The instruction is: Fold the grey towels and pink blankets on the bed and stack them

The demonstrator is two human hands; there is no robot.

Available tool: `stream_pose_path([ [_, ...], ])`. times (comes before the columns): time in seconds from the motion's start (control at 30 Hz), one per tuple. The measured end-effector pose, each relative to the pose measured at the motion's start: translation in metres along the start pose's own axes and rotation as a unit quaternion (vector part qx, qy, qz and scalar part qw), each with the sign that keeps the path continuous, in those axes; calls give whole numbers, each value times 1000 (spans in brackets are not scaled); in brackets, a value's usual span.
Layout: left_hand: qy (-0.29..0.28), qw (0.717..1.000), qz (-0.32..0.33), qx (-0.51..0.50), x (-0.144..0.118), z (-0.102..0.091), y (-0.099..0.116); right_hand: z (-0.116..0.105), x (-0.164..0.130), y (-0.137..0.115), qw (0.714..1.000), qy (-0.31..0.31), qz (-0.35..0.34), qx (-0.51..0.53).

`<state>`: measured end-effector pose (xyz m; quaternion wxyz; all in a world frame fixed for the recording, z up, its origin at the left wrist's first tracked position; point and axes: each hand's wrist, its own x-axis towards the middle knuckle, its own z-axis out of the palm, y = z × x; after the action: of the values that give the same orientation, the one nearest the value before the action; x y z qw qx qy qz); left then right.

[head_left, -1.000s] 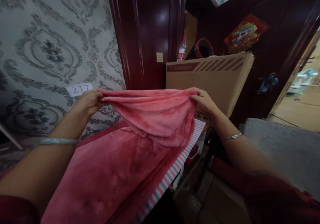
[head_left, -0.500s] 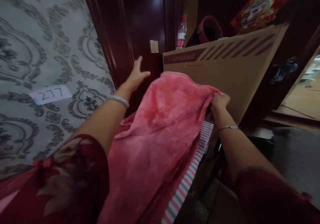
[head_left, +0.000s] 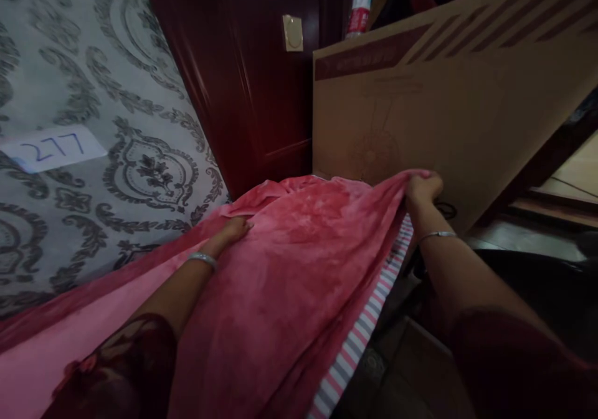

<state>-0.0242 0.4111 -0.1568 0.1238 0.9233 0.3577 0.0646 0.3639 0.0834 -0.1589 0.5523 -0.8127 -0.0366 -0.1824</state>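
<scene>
Dim indoor light; glossy sheen on dark door (head_left: 252, 76); edges warped, slight motion blur.

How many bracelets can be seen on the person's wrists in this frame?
2: a pale bangle on the left wrist, just behind the left hand resting on the pink blanket; a thin silver bracelet on the right wrist. Sleeves may hide others.

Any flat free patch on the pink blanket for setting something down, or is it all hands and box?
Free: the blanket stretch between the left hand and the striped edge, and the strip along the wallpaper behind the left arm. Crowded: the far end, where the right hand grips the blanket corner against the cardboard box.
</scene>
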Motion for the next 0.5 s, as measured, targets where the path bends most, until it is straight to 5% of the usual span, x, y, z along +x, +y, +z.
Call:
stream_pose_path([
  [0.17,51,996,-56,56,2,0,3,-22,10,-12,997,53,46,-20],
  [0.3,104,991,-1,88,-19,2,27,-26,-7,2,994,40,84,-54],
  [0.37,96,990,75,72,-50,7,51,-23,-13,6,993,36,93,-61],
  [0.5,-12,973,231,-3,-146,27,106,-16,-8,5,992,10,102,-73],
])
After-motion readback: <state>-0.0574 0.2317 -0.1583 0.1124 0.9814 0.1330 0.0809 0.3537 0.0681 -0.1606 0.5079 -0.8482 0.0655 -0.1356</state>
